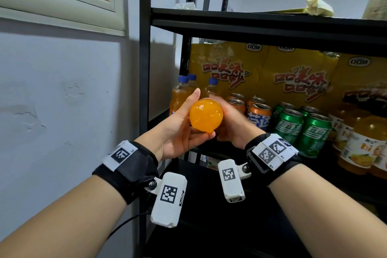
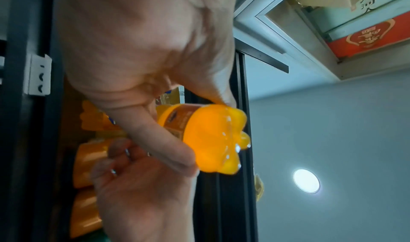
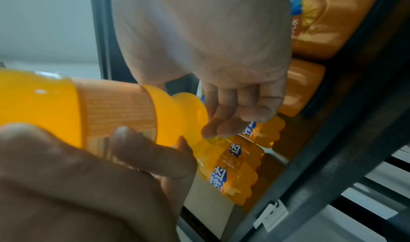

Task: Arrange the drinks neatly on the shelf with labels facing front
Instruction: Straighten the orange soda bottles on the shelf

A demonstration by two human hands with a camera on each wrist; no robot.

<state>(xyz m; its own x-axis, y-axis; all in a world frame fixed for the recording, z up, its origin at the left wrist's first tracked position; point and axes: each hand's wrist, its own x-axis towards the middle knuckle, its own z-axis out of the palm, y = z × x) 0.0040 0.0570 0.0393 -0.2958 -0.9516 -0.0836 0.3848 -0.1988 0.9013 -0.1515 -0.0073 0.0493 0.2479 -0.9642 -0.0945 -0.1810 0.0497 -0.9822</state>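
Both hands hold one orange soda bottle [image 1: 206, 115] lying on its side, base toward the wearer, just in front of the shelf opening. Left hand [image 1: 178, 130] cups the base end, thumb curled under the label band, fingers along the far side. Right hand [image 1: 231, 125] has fingers curled round the neck end; cap not visible. Judgement: step in hand is turning the bottle to find its label face. Advice: swing it upright neck-up before it goes in, rotate until the blue logo faces out, then set it beside the standing orange bottles [image 1: 180, 94] just beyond the left fingertips, in line with their fronts. Past the right hand stand orange cans [image 1: 258, 112], then green cans [image 1: 290, 125], then juice bottles [image 1: 356, 142] farthest right. Black metal shelf [image 1: 251, 21]; yellow cartons [image 1: 261, 69] behind the drinks. Grey wall [image 1: 62, 90] left of the left hand, window frame above.
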